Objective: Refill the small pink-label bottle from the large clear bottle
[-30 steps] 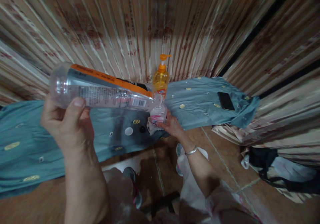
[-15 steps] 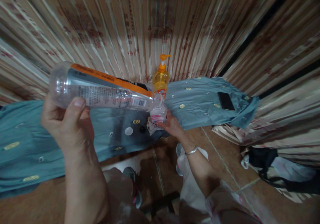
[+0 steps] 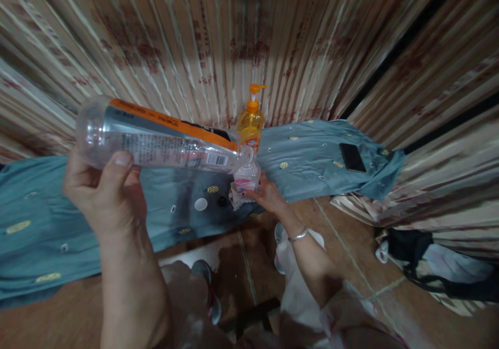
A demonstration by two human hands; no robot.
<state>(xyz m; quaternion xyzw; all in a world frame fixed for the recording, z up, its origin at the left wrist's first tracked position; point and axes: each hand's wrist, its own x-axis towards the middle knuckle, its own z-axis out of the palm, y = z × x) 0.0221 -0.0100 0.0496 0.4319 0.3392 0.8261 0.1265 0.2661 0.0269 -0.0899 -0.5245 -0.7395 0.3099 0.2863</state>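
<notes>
My left hand (image 3: 103, 193) grips the base end of a large clear plastic bottle (image 3: 159, 142) with an orange and grey label. The bottle lies almost level, its neck tipped down over the mouth of a small clear bottle (image 3: 247, 175) with a pink label. My right hand (image 3: 268, 196) holds that small bottle upright on the blue cloth (image 3: 312, 157). A crumpled tissue (image 3: 235, 199) lies under the small bottle. Whether liquid flows cannot be made out.
An orange pump bottle (image 3: 251, 123) stands just behind the small bottle, against striped curtains (image 3: 249, 37). A white cap (image 3: 201, 204) and a small black cap (image 3: 222, 201) lie on the cloth. A dark phone (image 3: 352, 157) rests at the right. A black bag (image 3: 417, 266) sits on the floor.
</notes>
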